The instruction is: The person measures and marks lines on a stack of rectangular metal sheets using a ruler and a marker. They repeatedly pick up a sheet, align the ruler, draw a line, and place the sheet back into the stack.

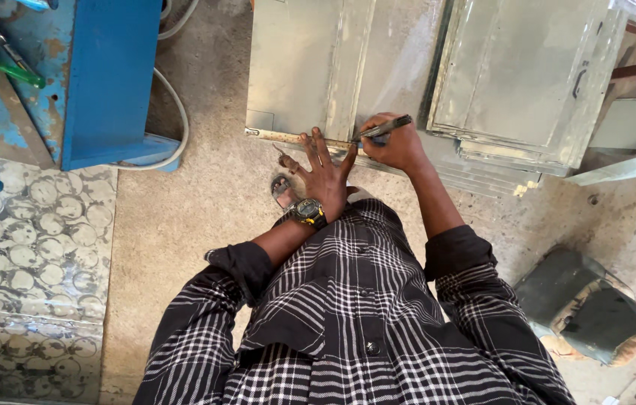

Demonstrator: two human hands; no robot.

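Left hand (323, 174) with fingers spread flat pinning a metal ruler (299, 139) on a sheet-metal panel (310, 67), right hand (397, 146) fingers pinching a marker pen (384, 129)

Both arms reach forward and down, with the dark sleeves pushed up to the elbows. The left hand (323, 171) lies flat, palm down, fingers spread and pointing far (a watch sits on its wrist). Just to its right, the right hand (397, 144) is closed in a writing grip, its wrist bent a little to the left
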